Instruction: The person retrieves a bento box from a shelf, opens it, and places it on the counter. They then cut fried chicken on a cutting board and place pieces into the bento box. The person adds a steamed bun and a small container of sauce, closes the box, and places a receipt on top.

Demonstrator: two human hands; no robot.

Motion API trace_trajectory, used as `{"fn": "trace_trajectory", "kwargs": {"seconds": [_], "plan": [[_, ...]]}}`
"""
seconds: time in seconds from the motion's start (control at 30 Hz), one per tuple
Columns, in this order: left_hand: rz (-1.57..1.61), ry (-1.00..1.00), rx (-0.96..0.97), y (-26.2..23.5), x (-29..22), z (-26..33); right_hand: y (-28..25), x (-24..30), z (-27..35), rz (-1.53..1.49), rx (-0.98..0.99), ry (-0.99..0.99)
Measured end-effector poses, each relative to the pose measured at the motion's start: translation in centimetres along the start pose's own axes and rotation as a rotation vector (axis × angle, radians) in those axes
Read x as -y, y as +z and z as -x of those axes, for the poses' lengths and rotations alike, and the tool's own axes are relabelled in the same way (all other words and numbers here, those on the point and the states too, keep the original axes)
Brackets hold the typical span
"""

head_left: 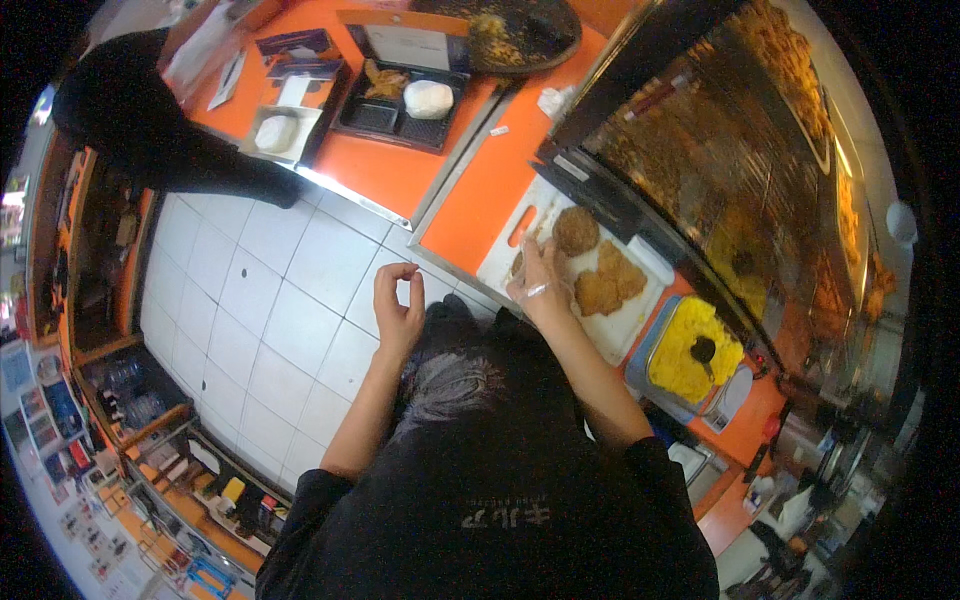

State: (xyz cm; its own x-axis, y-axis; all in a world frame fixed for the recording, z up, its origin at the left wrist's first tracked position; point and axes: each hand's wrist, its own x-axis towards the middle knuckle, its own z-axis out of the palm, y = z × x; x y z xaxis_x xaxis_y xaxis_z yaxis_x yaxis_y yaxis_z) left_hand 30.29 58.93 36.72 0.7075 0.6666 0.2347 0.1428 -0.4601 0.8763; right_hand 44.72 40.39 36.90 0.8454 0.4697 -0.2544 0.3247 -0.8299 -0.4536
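Note:
My right hand (541, 283), in a clear plastic glove, is over the near-left part of a white cutting board (618, 345). Its thumb and fingers close around a brown fried piece (517, 265), mostly covered by the hand. A round fried patty (576, 231) and a wide, irregular golden cutlet (610, 280) lie on the board just beyond it. To the left, my bare left hand (398, 305) hangs in the air over the floor. Its thumb and forefinger meet in a loop, and I see nothing between them.
Two boxes hold wrapped white mounds, a black meal box (440, 128) and a lighter box (300, 150), on the orange counter (365, 168). A tub of yellow food (695, 345) stands right of the board, near a glass display case (690, 130). A person's dark sleeve (235, 165) reaches in far left.

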Motion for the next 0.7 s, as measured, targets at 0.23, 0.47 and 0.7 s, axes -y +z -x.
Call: {"fn": "trace_trajectory", "kwargs": {"seconds": [0.23, 0.47, 0.7], "plan": [[0.025, -0.084, -0.069, -0.8, 1.7, -1.7, 1.7, -3.5, 0.2, -0.285, -0.070, -0.001], [0.039, -0.045, 0.112, -4.4, 6.5, -9.5, 3.8, -1.2, -5.8, -1.145, -0.143, -0.060], [0.033, -0.090, 0.102, -9.2, 9.8, -16.4, 2.4, 17.7, -23.3, -0.361, -0.315, -0.539]]}}
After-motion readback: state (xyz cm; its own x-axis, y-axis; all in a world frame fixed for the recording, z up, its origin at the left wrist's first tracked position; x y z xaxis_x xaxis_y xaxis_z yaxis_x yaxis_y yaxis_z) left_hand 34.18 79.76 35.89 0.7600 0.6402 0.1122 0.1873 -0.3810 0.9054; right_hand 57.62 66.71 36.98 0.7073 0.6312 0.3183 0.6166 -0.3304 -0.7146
